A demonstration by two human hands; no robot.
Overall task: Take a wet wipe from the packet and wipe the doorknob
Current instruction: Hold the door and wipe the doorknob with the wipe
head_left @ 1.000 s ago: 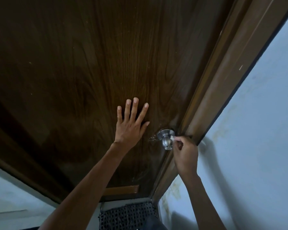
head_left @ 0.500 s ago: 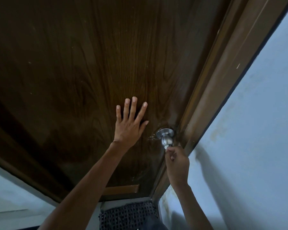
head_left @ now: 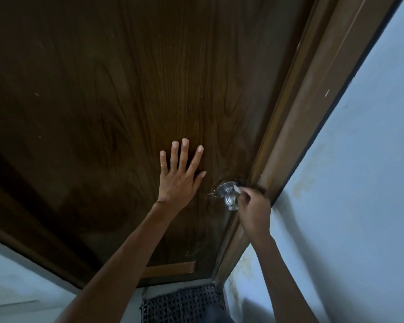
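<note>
A round silver doorknob (head_left: 230, 197) sticks out of the dark brown wooden door (head_left: 126, 89) close to its right edge. My right hand (head_left: 253, 209) pinches a small white wet wipe (head_left: 237, 189) and holds it against the neck of the knob, on its right side. Most of the wipe is hidden inside my curled fingers. My left hand (head_left: 179, 174) lies flat on the door to the left of the knob, fingers spread and straight. The wipe packet is not in view.
The brown door frame (head_left: 301, 117) runs along the door's right edge, with a pale blue wall (head_left: 359, 183) beside it. A dark woven mat (head_left: 184, 304) lies on the floor below the door. A thin metal clip (head_left: 210, 195) hangs left of the knob.
My right hand has moved with the wipe from below the knob's front end back up to its right side near the neck. My left hand has stayed flat on the door.
</note>
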